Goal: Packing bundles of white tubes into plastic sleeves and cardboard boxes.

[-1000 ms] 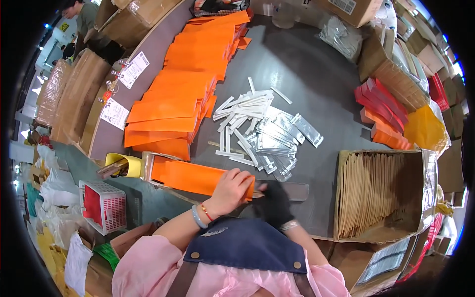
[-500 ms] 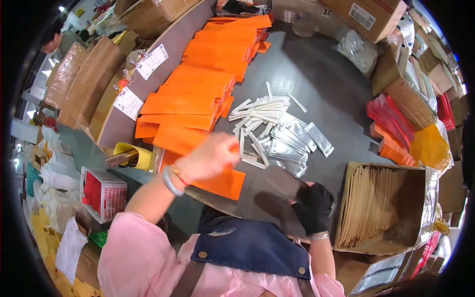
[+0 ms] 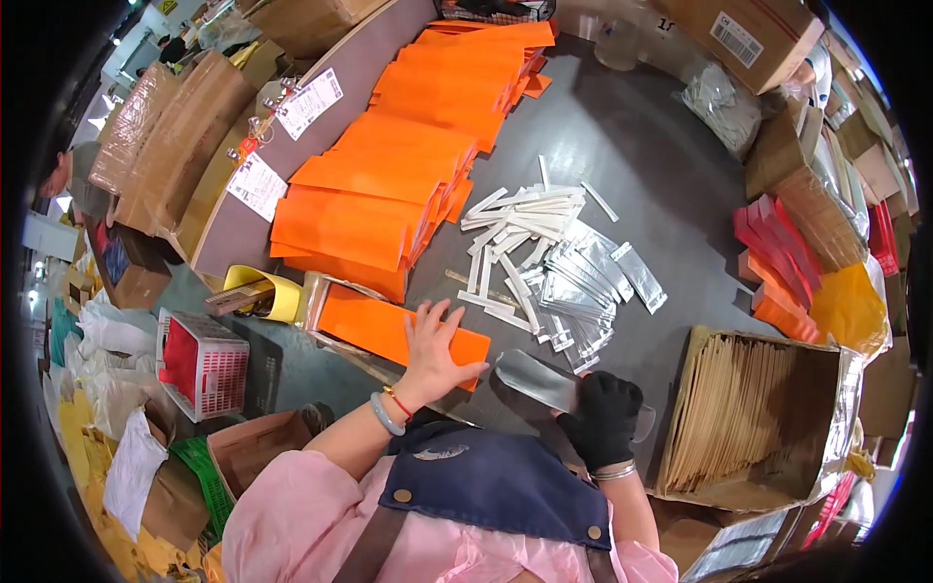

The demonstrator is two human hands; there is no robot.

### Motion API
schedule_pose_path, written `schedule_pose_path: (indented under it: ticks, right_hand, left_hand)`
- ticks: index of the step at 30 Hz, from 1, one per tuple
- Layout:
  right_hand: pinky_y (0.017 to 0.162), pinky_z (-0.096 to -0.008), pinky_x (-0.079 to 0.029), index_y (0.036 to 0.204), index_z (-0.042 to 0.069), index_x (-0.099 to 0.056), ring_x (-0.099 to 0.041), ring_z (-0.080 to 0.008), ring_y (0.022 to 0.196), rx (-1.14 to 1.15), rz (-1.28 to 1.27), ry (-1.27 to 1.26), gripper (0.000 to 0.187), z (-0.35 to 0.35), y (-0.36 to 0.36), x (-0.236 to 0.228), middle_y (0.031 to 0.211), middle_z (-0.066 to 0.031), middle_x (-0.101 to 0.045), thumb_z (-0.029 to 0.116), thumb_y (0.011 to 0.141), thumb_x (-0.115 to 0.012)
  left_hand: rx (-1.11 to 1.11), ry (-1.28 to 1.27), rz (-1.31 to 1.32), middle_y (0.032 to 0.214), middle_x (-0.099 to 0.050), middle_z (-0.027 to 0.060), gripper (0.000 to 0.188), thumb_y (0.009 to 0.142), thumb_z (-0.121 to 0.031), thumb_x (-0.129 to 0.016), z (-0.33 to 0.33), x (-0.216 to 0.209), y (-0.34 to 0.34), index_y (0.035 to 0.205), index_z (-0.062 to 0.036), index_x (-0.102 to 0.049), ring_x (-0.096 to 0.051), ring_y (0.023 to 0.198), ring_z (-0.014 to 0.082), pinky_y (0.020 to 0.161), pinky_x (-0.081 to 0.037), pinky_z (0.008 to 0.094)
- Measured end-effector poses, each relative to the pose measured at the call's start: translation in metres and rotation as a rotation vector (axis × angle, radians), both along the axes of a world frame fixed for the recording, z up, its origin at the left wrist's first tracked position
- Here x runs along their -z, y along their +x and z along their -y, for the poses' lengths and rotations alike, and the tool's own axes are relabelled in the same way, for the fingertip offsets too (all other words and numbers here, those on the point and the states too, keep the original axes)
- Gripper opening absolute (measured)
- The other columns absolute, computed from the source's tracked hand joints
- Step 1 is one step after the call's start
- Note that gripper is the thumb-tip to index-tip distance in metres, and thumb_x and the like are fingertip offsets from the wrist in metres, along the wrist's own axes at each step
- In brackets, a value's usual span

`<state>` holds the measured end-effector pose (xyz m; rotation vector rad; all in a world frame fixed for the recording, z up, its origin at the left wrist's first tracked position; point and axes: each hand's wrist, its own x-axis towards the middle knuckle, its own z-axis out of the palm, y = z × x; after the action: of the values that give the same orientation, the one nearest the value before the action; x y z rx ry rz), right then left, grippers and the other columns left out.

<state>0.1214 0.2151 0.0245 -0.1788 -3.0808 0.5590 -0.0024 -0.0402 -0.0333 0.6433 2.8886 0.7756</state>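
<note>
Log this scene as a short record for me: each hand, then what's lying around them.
Left hand: bare, fingers spread over an orange piece
Right hand: black-gloved, holding a flat grey strip
Table centre: white strips beside silver packets
Beyond left hand: overlapping orange stack
Right side: carton of upright brown pieces

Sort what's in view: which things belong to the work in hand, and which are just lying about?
In the work:
left hand, over the near orange sheet
gloved right hand, gripping a flat grey piece
likely the orange stack

Apparently lying about:
yellow holder
white basket
clear plastic bag
</note>
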Motion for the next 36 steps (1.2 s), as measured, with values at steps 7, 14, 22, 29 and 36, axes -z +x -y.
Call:
schedule_pose_path:
  ticks: [7,14,22,29,36]
  right_hand:
    - [0.090,-0.0460,-0.036,0.111,0.008,-0.060,-0.055,-0.0321,0.100,-0.155,-0.027,-0.190,0.063,0.037,-0.026,0.031,0.105,-0.0112,-0.059,0.049,0.066,-0.076]
    - [0.092,-0.0448,-0.040,0.116,0.008,-0.062,-0.055,-0.0319,0.105,-0.107,-0.156,-0.139,0.059,0.019,-0.028,0.025,0.114,-0.0117,-0.061,0.036,0.068,-0.082]
    - [0.096,-0.0374,-0.045,0.112,0.002,-0.061,-0.058,-0.0285,0.106,0.701,-0.437,-0.087,0.033,-0.138,0.108,0.034,0.107,-0.0117,-0.062,0.006,0.081,-0.071]
    - [0.093,-0.0409,-0.048,0.109,-0.001,-0.066,-0.061,-0.0357,0.106,0.975,0.028,0.180,0.031,-0.187,0.169,0.038,0.110,-0.0186,-0.065,0.016,0.083,-0.064]
    - [0.090,-0.0439,-0.049,0.103,-0.001,-0.067,-0.062,-0.0377,0.102,1.060,-0.024,0.152,0.029,-0.184,0.165,0.047,0.105,-0.0204,-0.067,0.015,0.082,-0.055]
  left_hand:
    - [0.018,-0.021,0.022,0.139,-0.046,0.0176,0.091,0.061,-0.048,-0.085,-0.003,-0.006,-0.002,0.133,-0.0026,-0.053,-0.029,0.136,0.0397,0.111,-0.019,0.0589]
    - [0.172,0.178,-0.129,0.111,-0.060,0.0074,0.041,0.074,-0.019,-0.076,-0.015,0.002,-0.054,0.112,-0.0099,-0.067,-0.052,0.107,0.0298,0.090,-0.039,0.0429]
    - [0.446,-0.114,-0.210,0.085,-0.059,0.0021,0.011,0.077,-0.013,-0.073,-0.033,-0.008,-0.096,0.079,-0.0128,-0.063,-0.055,0.089,0.0241,0.078,-0.040,0.0389]
    - [0.685,0.266,-0.080,0.088,-0.059,0.0113,0.013,0.080,-0.009,-0.069,-0.176,-0.022,-0.118,0.082,-0.0039,-0.058,-0.056,0.092,0.0310,0.080,-0.047,0.0407]
    - [0.888,0.021,-0.232,0.101,-0.060,0.0036,0.010,0.079,-0.015,-0.067,-0.277,0.031,-0.144,0.085,-0.0091,-0.061,-0.054,0.103,0.0262,0.090,-0.044,0.0417]
